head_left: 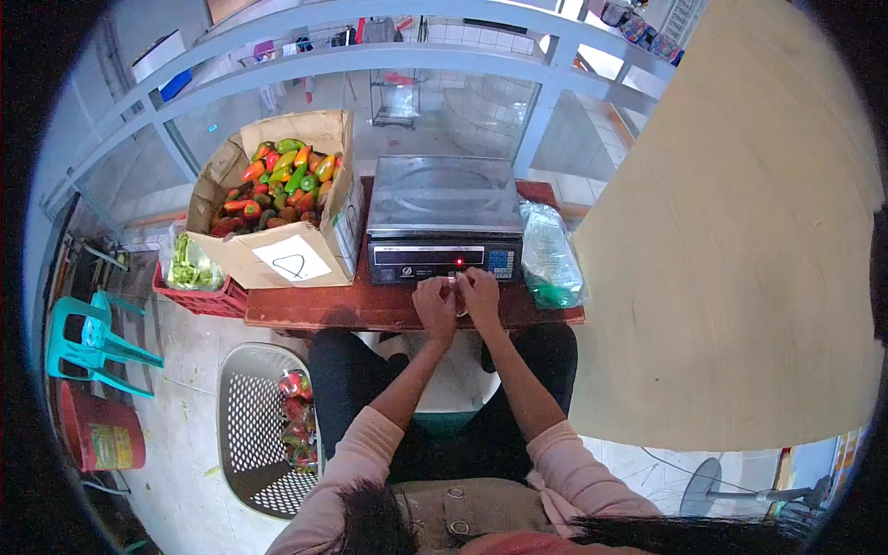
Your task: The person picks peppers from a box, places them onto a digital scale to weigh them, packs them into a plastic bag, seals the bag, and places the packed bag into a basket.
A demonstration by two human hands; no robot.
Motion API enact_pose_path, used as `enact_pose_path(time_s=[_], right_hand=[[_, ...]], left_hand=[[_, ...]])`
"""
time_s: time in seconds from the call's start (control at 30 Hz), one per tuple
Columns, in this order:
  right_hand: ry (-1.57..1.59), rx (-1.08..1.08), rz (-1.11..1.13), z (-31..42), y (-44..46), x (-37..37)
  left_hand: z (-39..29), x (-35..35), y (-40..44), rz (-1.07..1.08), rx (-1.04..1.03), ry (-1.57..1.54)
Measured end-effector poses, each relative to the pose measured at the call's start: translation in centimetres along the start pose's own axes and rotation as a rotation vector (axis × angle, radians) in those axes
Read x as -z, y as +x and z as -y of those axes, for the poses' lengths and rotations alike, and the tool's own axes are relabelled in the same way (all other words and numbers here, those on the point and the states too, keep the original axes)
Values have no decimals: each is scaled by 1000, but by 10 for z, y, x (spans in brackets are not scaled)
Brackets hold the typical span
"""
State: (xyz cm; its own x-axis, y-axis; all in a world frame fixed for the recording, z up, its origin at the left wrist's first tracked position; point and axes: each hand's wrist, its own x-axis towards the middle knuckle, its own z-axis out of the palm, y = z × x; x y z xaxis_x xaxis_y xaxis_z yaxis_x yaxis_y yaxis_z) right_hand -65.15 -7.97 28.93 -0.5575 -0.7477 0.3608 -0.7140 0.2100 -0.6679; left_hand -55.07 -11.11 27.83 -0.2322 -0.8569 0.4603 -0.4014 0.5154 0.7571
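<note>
Both hands meet at the front edge of the red-brown table (370, 310), just below the display of a black weighing scale (444, 199) with a flat metal top. My left hand (435, 303) and my right hand (478, 294) have their fingers closed close together around something small that I cannot make out. A red light shows on the scale's front. Left of the scale stands an open cardboard box (338, 242) full of red, green and orange peppers (287, 176). To its right lies a bundle of clear plastic bags (552, 259).
A light basket (242, 444) with bagged red peppers (298, 416) stands on the floor at left. Beyond it are a teal chair (79, 338) and a red bin (106, 435). A red crate (208, 301) holds greens. A large beige board (721, 277) fills the right side.
</note>
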Motion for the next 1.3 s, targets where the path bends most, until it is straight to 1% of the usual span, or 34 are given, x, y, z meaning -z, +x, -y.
enact_pose_path(time_s=[0.07, 0.17, 0.27, 0.37, 0.47, 0.57, 0.7, 0.8, 0.9, 1.0, 1.1, 1.2, 1.3], right_hand=[[-14, -31, 94, 6, 6, 6], [287, 22, 180, -4, 6, 2], [411, -36, 113, 5, -2, 6], [284, -25, -49, 0, -7, -7], [246, -128, -136, 13, -10, -9], [250, -152, -192, 12, -11, -18], [167, -75, -174, 18, -16, -15], [96, -26, -177, 28, -21, -8], [162, 6, -201, 33, -22, -2], [190, -22, -48, 23, -17, -1], [144, 30, -33, 27, -14, 1], [181, 98, -88, 32, -18, 4], [222, 29, -164, 22, -17, -4]], left_hand=[[-2, 1, -1, -43, 35, -32], [2, 0, 1, -95, 74, -47], [-4, 0, -2, -102, 104, -92], [-5, 1, -6, -69, 106, -167], [8, -1, -9, -7, 52, -202], [13, 3, -15, 43, 27, -206], [2, 18, -10, 126, -4, -169], [2, 19, -12, 145, -7, -192], [1, 22, -13, 168, -70, -198], [-1, 26, -13, 175, -53, -182], [6, 26, -11, 188, -32, -218], [-6, 34, -13, 165, -24, -169], [-17, 47, -12, 122, -109, -117]])
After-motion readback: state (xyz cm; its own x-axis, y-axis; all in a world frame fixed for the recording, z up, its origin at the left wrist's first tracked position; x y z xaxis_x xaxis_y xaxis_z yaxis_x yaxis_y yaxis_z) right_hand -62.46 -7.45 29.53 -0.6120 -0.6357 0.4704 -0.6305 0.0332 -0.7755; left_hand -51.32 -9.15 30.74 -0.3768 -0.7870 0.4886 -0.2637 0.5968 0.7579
